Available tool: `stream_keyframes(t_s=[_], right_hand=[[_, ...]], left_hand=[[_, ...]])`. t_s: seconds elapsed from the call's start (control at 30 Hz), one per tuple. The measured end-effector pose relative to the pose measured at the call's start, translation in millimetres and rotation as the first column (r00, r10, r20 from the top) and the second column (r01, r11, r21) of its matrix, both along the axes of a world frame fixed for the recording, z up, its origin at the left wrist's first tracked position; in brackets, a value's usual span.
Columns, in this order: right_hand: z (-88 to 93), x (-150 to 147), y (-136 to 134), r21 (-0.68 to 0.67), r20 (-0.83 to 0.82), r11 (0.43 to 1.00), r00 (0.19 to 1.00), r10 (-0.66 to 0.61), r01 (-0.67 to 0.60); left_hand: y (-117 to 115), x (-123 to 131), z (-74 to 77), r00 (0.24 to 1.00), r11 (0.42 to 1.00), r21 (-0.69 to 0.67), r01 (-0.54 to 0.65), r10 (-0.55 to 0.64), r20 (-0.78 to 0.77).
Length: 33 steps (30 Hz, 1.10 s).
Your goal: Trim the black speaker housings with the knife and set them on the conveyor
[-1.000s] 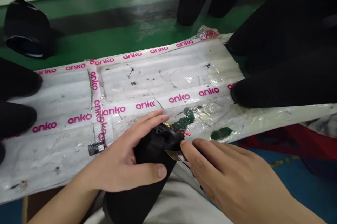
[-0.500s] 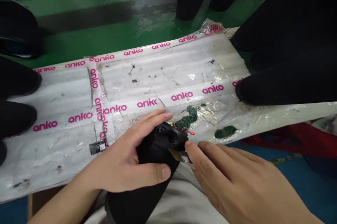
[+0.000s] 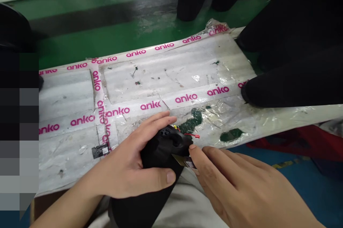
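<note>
My left hand (image 3: 125, 169) is wrapped round the upper end of a black fabric-covered piece (image 3: 158, 153) that rests on my lap against the board's near edge. Red and yellow wires (image 3: 191, 135) stick out of its top. My right hand (image 3: 241, 188) lies beside it with fingers stretched out, the fingertips touching a small brownish flat part (image 3: 181, 160) at the piece's right side.
A white board (image 3: 160, 78) taped with pink "anko" tape lies in front, with dark green smears (image 3: 230, 135) near its edge. Several black fabric-covered pieces (image 3: 289, 85) rest on its right and left ends. Green floor lies behind, blue floor at lower right.
Almost nothing has changed; the view drifted slightly and my right fingertips shifted a little along the brownish part. My left hand kept its hold.
</note>
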State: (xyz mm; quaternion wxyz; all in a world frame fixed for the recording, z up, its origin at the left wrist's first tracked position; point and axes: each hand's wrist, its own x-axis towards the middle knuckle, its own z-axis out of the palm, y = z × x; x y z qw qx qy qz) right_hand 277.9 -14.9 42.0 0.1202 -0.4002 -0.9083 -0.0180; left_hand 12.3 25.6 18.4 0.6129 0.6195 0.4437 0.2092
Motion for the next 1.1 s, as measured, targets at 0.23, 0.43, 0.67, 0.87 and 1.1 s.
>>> stream_keyframes(t_s=[0.23, 0.43, 0.67, 0.87, 1.1], right_hand=[[-1.4, -11, -9, 0.036, 0.129, 0.994, 0.986, -0.105, 0.101], [-6.5, -19, -11, 0.053, 0.176, 0.984, 0.968, -0.178, 0.171], [6.6, -23, -5, -0.086, 0.216, 0.975, 0.959, -0.184, 0.206], [19.6, -24, 13, -0.228, 0.131, 0.957, 0.979, -0.155, 0.182], [2.6, -20, 8, -0.169, 0.114, 0.976, 0.986, -0.123, 0.141]], left_hand=[[-1, 8, 4.4, 0.999, 0.997, 0.060, -0.043, 0.043, 0.003], [1, 18, 10.2, 1.000, 0.994, 0.109, -0.007, 0.008, -0.013], [-2, 20, 15.6, 0.995, 0.990, 0.131, 0.056, -0.044, -0.093], [0, 24, 19.5, 0.999, 0.990, 0.140, 0.031, -0.026, -0.038], [-2, 24, 8.4, 0.991, 0.991, 0.040, -0.128, 0.127, 0.029]])
